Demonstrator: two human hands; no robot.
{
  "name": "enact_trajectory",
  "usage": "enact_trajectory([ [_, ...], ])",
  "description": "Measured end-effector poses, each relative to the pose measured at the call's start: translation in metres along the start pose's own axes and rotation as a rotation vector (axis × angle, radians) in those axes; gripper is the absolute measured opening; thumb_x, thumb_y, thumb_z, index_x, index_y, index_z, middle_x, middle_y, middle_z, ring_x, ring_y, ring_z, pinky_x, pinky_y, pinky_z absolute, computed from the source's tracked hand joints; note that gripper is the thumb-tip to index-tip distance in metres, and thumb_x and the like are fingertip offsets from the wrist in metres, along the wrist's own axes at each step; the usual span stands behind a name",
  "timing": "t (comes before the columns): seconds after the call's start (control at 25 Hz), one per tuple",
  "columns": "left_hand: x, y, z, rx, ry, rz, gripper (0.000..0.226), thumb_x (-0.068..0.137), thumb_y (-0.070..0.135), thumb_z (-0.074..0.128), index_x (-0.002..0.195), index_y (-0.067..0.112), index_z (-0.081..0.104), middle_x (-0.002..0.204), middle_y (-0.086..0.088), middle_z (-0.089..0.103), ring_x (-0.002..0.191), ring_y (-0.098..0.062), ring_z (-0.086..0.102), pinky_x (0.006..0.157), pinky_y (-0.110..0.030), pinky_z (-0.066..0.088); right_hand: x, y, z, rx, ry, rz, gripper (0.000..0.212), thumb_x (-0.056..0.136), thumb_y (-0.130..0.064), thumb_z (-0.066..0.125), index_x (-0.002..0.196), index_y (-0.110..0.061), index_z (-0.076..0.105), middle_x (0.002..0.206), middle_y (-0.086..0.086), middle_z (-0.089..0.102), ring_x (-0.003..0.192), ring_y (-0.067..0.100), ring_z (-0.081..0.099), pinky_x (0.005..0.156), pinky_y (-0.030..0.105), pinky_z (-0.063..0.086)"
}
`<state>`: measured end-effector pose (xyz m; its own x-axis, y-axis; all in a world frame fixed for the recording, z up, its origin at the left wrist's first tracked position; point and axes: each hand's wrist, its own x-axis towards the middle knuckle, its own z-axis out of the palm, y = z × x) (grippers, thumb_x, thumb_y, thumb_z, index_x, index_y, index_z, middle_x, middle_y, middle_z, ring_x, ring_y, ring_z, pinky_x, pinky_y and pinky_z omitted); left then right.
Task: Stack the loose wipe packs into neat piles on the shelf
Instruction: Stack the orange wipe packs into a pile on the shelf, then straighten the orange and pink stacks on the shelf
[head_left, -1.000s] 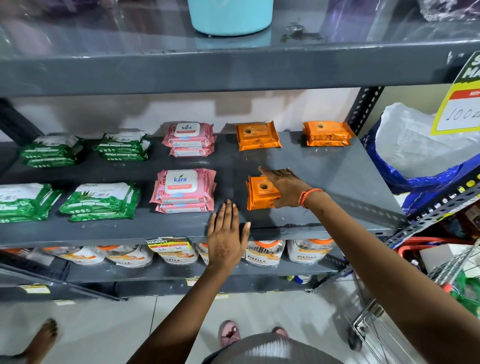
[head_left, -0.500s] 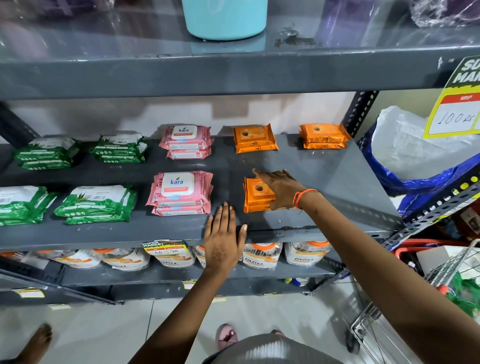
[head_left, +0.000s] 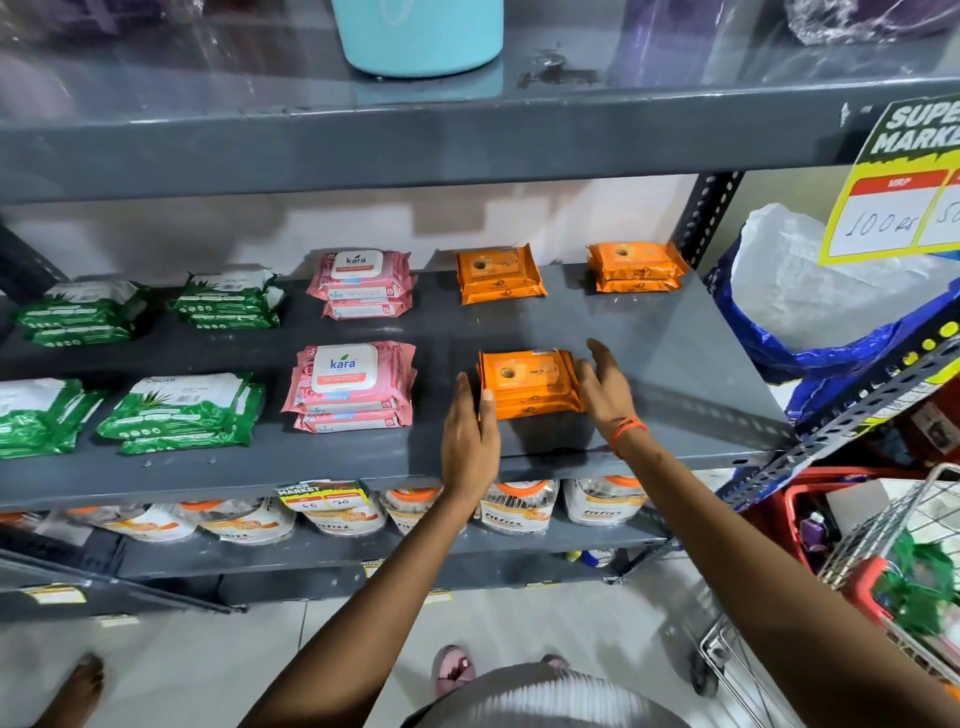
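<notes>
While flanking the front orange pile (head_left: 527, 382), both hands' fingers (head_left: 605, 364) straight, together, pressed to its sides.

i see my left hand (head_left: 470, 434) and right hand (head_left: 605, 387) flat against either side of the front orange wipe stack (head_left: 527, 384) on the grey shelf (head_left: 675, 364). two more orange stacks (head_left: 500, 275) sit at the back, pink packs (head_left: 353, 384) and green packs (head_left: 176, 413) to the left.

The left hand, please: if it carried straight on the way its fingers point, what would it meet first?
Probably bare shelf first: the left hand points along the orange pile's left edge, towards the rear orange pile. Depth is uncertain.
</notes>
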<state>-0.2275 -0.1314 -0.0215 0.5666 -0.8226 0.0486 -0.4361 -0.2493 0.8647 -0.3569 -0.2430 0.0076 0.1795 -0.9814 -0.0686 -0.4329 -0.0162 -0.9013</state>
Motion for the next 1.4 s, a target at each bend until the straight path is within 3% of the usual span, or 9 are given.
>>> enact_trajectory([
  [0.08, 0.012, 0.018, 0.011, -0.189, -0.002, -0.145, 0.052, 0.101, 0.033, 0.031, 0.146, 0.010, 0.022, 0.156, -0.011, 0.026, 0.143, -0.024, 0.025, 0.116, -0.034, 0.020, -0.004, 0.005, 0.011, 0.083, -0.048, 0.124, 0.045, 0.100, -0.022, 0.040, 0.143, -0.006, 0.036, 0.149, 0.014, 0.041, 0.138, 0.027, 0.038, 0.113, 0.033, 0.029],
  [0.16, 0.019, 0.025, 0.018, -0.185, 0.018, -0.202, 0.048, 0.101, 0.027, 0.032, 0.146, 0.010, 0.025, 0.151, -0.015, 0.035, 0.138, -0.030, 0.035, 0.113, -0.038, 0.029, -0.008, 0.004, 0.021, 0.106, -0.053, 0.102, 0.045, 0.101, -0.021, 0.039, 0.142, -0.005, 0.038, 0.149, 0.015, 0.042, 0.137, 0.028, 0.039, 0.114, 0.034, 0.030],
  [0.4, 0.021, 0.027, 0.026, -0.063, 0.063, -0.201, 0.045, 0.101, 0.018, 0.034, 0.145, 0.010, 0.029, 0.140, -0.020, 0.049, 0.125, -0.037, 0.049, 0.102, -0.044, 0.041, -0.007, 0.004, 0.036, 0.200, 0.029, 0.145, 0.040, 0.101, -0.013, 0.036, 0.139, -0.005, 0.043, 0.140, 0.019, 0.052, 0.128, 0.035, 0.049, 0.111, 0.045, 0.039],
  [0.72, 0.020, 0.032, 0.028, 0.010, 0.086, -0.191, 0.043, 0.100, 0.015, 0.033, 0.142, 0.008, 0.032, 0.137, -0.020, 0.052, 0.121, -0.039, 0.052, 0.096, -0.045, 0.044, -0.008, 0.004, 0.041, 0.170, 0.084, 0.163, 0.040, 0.100, -0.014, 0.035, 0.139, -0.010, 0.046, 0.134, 0.018, 0.058, 0.121, 0.036, 0.055, 0.105, 0.040, 0.045],
  [1.08, 0.022, 0.040, 0.029, -0.019, 0.034, -0.189, 0.042, 0.101, 0.015, 0.032, 0.141, 0.004, 0.031, 0.142, -0.022, 0.046, 0.125, -0.038, 0.048, 0.102, -0.046, 0.041, -0.006, -0.002, 0.028, 0.136, 0.028, 0.178, 0.041, 0.101, -0.017, 0.033, 0.142, -0.011, 0.041, 0.139, 0.019, 0.053, 0.125, 0.036, 0.051, 0.106, 0.039, 0.041],
  [1.24, 0.021, 0.046, 0.009, -0.090, 0.039, -0.165, 0.048, 0.101, 0.019, 0.032, 0.144, -0.001, 0.023, 0.151, -0.022, 0.031, 0.137, -0.034, 0.035, 0.110, -0.037, 0.030, -0.015, -0.026, 0.030, -0.141, 0.178, 0.003, 0.046, 0.101, -0.023, 0.034, 0.144, -0.004, 0.034, 0.148, 0.019, 0.042, 0.137, 0.035, 0.038, 0.116, 0.042, 0.029],
  [1.4, 0.020, 0.041, -0.051, -0.073, 0.159, 0.090, 0.047, 0.100, 0.018, 0.038, 0.142, 0.000, 0.029, 0.150, -0.020, 0.034, 0.138, -0.032, 0.036, 0.113, -0.040, 0.032, -0.035, -0.075, 0.085, -0.163, 0.160, -0.164, 0.039, 0.099, -0.013, 0.040, 0.134, 0.001, 0.046, 0.128, 0.026, 0.059, 0.114, 0.041, 0.056, 0.092, 0.040, 0.042],
])
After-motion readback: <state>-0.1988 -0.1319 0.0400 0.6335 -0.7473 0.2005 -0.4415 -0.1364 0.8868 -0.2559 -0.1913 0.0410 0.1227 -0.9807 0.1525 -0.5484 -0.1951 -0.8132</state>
